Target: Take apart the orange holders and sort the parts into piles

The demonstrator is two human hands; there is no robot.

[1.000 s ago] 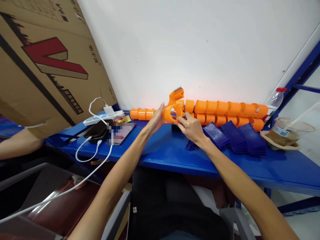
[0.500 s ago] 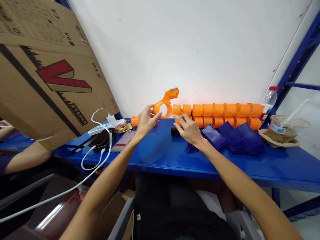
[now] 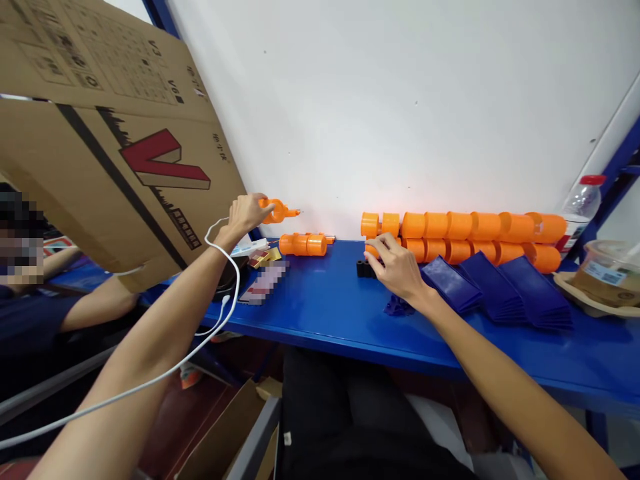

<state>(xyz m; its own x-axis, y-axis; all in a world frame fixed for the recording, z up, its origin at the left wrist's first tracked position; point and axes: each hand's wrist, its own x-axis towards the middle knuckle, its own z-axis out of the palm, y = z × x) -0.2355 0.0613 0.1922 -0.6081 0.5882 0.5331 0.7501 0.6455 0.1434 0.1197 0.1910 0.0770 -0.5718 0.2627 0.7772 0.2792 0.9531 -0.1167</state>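
My left hand is closed around an orange ring-shaped plastic part, held up in the air at the left near the cardboard box. Below it a short orange tube piece lies on the blue shelf. My right hand rests on the shelf with fingers curled, touching the left end of two long rows of orange tube segments along the wall. A small black block sits just left of that hand. Whether the right hand grips anything is unclear.
A large cardboard box leans at the left. A phone, a power strip and a white cable lie beside it. Dark blue flat pieces are fanned out at the right, with a water bottle and a lidded cup. Another person's arm shows at the left.
My left hand has carried the orange ring part leftward, away from the tube rows and up toward the box. My right hand has stayed at the rows' left end.
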